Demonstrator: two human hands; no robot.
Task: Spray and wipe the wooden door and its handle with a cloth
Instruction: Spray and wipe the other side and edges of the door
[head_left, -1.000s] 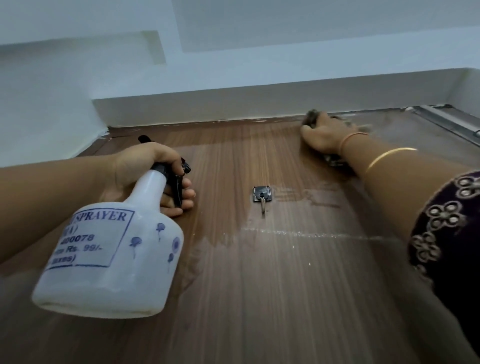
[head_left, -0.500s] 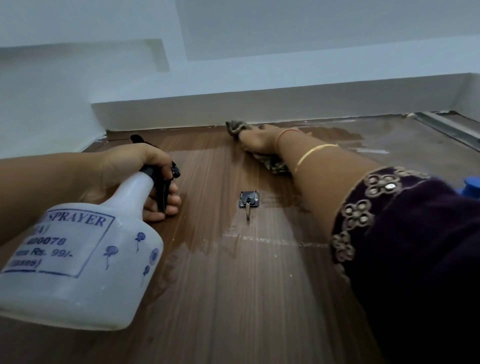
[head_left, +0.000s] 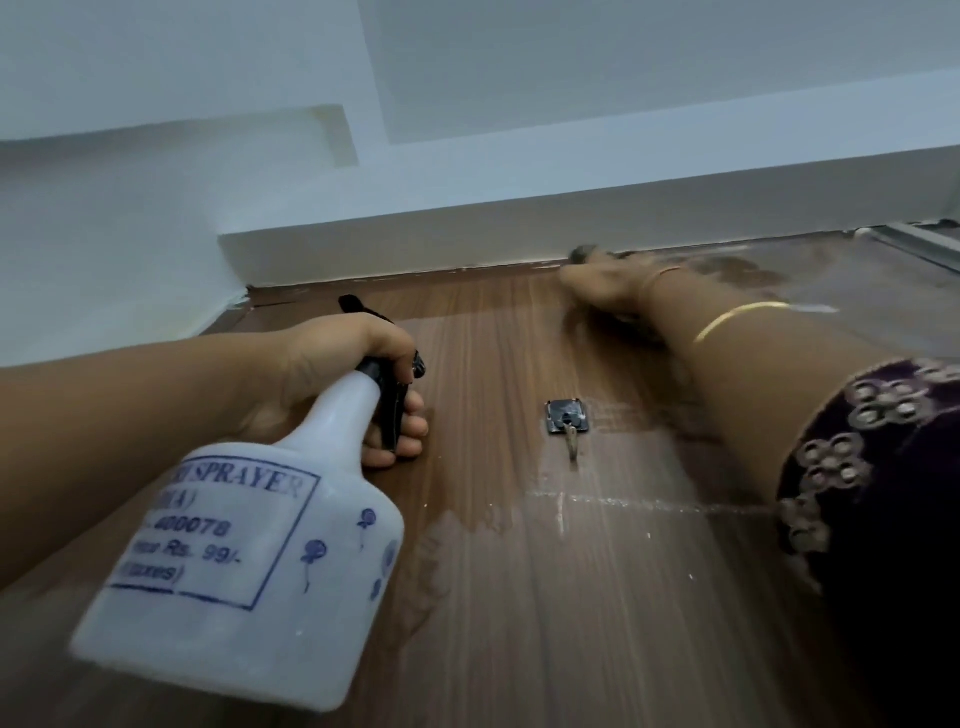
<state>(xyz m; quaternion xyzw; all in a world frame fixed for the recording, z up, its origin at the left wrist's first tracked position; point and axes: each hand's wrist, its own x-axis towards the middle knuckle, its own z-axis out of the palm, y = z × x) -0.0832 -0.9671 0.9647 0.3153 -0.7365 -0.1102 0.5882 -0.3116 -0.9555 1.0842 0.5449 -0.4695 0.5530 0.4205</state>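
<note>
Our left hand (head_left: 332, 374) clasps the white plastic spray bottle (head_left: 249, 561); right hand (head_left: 602, 286), grip unclear, presses a dark cloth (head_left: 584, 254) atop the wet brown wooden door (head_left: 571, 597); handle pending.

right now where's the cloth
In the head view, the cloth is under the right hand, upper right, on the door by its top edge, above the hook.

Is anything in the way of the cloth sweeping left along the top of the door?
Nothing visible. The door is bare from the cloth under the right hand to its left corner; the left hand and spray bottle sit lower.
</note>
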